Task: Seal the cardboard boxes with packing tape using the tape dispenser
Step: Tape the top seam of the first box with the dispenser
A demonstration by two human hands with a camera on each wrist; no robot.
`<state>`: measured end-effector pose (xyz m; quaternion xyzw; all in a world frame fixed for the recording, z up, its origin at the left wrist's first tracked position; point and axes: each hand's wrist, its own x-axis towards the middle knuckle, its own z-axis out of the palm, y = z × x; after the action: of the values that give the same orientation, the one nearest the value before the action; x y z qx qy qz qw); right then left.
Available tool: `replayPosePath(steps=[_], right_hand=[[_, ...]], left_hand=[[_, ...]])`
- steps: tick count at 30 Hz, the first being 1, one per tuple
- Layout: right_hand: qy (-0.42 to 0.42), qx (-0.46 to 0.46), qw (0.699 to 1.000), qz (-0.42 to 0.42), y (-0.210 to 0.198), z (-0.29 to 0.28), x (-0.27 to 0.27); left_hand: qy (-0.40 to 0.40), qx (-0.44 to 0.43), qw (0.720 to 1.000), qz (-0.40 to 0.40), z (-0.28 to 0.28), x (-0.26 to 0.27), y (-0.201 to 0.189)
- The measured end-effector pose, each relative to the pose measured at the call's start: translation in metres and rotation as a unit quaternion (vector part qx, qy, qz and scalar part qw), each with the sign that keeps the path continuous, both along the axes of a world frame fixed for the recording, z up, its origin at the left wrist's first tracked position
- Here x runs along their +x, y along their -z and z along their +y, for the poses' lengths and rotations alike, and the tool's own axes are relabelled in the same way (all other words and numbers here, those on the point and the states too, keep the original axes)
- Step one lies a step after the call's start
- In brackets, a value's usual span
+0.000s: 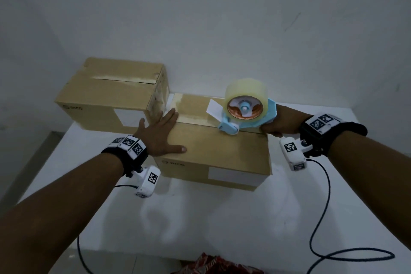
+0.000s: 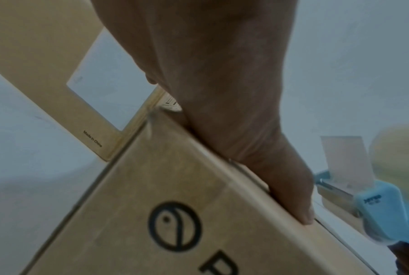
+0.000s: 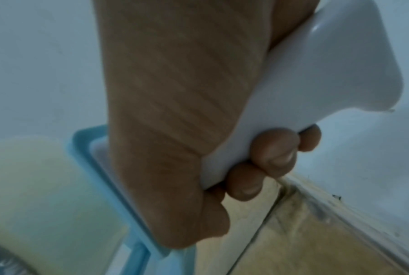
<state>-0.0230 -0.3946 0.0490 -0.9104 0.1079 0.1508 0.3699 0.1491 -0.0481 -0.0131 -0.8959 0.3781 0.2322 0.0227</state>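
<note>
A cardboard box (image 1: 218,151) lies on the white table (image 1: 200,218) in front of me, with clear tape along its top seam. My left hand (image 1: 159,134) rests flat on the box's left top corner, fingers straight (image 2: 222,93). My right hand (image 1: 278,122) grips the white handle (image 3: 293,93) of a light blue tape dispenser (image 1: 244,115), whose front roller sits on the seam near the box's right end. A big roll of clear tape (image 1: 245,91) is mounted on it. A second box (image 1: 111,93) stands behind on the left, its top seam taped.
The grey wall (image 1: 222,18) rises right behind the boxes. Cables (image 1: 322,218) run from both wrist cameras across the table's near right and left. A red patterned thing (image 1: 213,264) shows at the bottom edge. The table's left edge (image 1: 44,162) drops to a tiled floor.
</note>
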Motion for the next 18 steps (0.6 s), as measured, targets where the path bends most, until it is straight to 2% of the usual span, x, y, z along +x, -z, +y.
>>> replayPosePath(steps=[5,13,18], right_hand=[[-0.004,0.02,1.0,-0.01,-0.005,-0.007,-0.001],[0.067,0.007,0.998,-0.003,-0.009,-0.041,-0.033],[0.072,-0.005,0.997,0.005,-0.014,-0.051,-0.047]], left_hand=[[-0.003,0.006,1.0,-0.008,0.002,-0.002,-0.005],[0.001,0.012,1.0,-0.006,0.002,-0.001,-0.006],[0.012,0.034,0.999,-0.019,-0.002,-0.001,-0.01]])
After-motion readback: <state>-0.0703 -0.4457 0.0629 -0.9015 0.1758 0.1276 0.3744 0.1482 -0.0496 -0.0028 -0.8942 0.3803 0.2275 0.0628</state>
